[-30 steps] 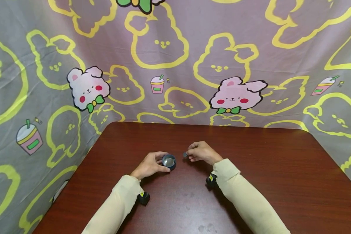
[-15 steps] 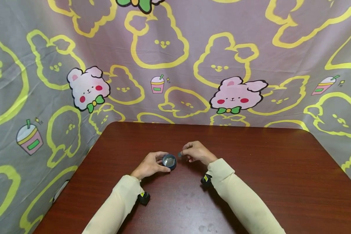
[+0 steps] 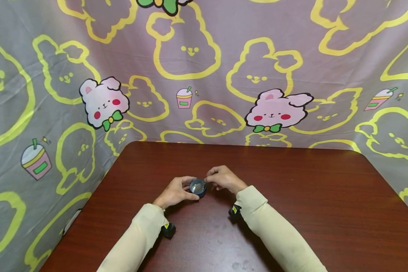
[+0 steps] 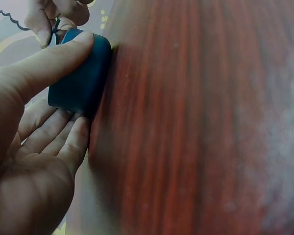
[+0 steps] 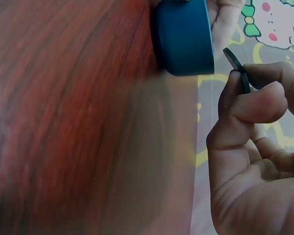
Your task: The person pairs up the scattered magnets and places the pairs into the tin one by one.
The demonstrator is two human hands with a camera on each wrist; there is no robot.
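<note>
My left hand [image 3: 175, 192] grips a short, round, dark blue container [image 3: 198, 195] that sits on the table. Its thumb lies along the near side and the fingers reach round the far side. In the left wrist view the blue wall of the container [image 4: 81, 78] shows between thumb and fingers. A pale, shiny interior shows from above. Close to the right of the rim, my right hand [image 3: 225, 179] pinches a thin dark disc [image 5: 231, 59] between thumb and fingertip. In the right wrist view the disc stands tilted beside the mouth of the container [image 5: 183, 41].
A reddish-brown wooden table [image 3: 309, 196] lies under both hands. Behind it and at the sides hangs a patterned cloth [image 3: 221, 87] with cartoon animals. Small black devices hang under both cuffs, one at the left wrist [image 3: 168, 230] and one at the right wrist [image 3: 235, 211].
My right hand has moved left with the disc, from a short way off to right beside the container's rim. The left hand and the container have stayed nearly still.
</note>
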